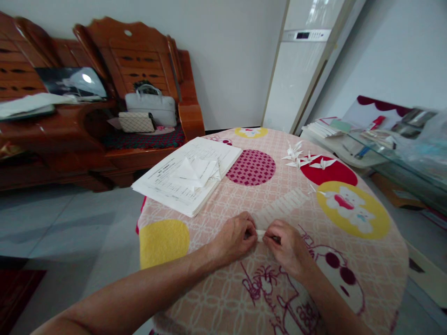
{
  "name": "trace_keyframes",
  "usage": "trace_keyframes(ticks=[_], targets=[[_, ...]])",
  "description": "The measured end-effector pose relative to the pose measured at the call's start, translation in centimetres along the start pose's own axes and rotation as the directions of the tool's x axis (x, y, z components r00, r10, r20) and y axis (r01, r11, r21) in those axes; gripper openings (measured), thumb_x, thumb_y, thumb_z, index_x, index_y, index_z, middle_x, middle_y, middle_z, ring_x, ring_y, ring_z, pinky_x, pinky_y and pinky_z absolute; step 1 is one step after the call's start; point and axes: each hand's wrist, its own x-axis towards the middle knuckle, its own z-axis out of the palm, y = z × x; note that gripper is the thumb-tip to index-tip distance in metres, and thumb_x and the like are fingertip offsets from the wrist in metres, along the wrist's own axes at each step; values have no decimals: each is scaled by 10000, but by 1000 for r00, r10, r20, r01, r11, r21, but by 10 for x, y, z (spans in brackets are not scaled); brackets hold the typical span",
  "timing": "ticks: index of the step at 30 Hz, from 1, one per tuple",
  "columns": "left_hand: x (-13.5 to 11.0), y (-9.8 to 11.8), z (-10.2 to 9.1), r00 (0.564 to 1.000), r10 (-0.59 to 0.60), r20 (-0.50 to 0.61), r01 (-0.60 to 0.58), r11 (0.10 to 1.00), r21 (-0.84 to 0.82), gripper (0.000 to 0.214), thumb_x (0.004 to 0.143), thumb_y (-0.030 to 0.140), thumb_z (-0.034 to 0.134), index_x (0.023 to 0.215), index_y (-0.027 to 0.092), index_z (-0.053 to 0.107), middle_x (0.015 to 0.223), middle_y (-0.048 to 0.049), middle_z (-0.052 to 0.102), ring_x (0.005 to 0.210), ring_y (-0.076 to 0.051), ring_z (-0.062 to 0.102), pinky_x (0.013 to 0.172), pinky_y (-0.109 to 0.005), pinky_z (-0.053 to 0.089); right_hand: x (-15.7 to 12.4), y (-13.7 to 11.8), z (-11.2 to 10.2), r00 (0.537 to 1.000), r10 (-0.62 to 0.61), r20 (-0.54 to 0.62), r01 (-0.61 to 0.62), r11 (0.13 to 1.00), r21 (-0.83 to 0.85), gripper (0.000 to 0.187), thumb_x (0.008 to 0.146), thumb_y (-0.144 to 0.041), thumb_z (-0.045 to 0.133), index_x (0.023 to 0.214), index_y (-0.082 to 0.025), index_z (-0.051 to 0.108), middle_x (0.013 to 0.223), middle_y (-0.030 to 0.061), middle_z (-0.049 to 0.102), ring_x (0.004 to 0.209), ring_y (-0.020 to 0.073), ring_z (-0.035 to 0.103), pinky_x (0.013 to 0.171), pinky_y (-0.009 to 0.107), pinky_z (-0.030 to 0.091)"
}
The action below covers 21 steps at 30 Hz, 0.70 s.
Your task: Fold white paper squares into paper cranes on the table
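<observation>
Both hands rest on a round table covered with a pink patterned cloth (216, 204). My left hand (234, 236) and my right hand (288, 247) are closed, pinching the near corner of a folded sheet of paper (279, 208) that lies flat and stretches away to the right. Fingertips of both hands press the paper's edge between them. Several folded white paper cranes (303, 159) sit at the far side of the table.
A stack of printed sheets (186, 174) with folded paper on top lies at the table's left. A wooden bench (104, 107) with a white handbag (152, 108) stands behind. A white tall air conditioner (296, 70) stands at the back. A glass shelf with clutter (384, 139) is on the right.
</observation>
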Motion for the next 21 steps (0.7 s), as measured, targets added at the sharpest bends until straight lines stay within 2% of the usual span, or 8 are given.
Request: trace_keyframes(ticks=[11, 21], targets=[[4, 0, 1, 999, -27, -21, 28, 997, 66, 104, 699, 118, 560, 616, 137, 621, 799, -28, 588, 701, -118, 548, 610, -224, 401, 1, -3, 11, 994, 38, -100, -51, 990, -134, 239, 728, -57, 594, 537, -173, 507, 654, 23, 528, 671, 164, 501, 631, 274, 336], [8, -5, 1, 1000, -7, 25, 4, 994, 105, 109, 680, 131, 560, 572, 141, 569, 790, -32, 574, 687, -118, 529, 592, -232, 368, 1, -2, 12, 994, 42, -97, -59, 983, -176, 228, 729, -61, 614, 553, -169, 516, 670, 29, 542, 689, 171, 504, 640, 276, 338]])
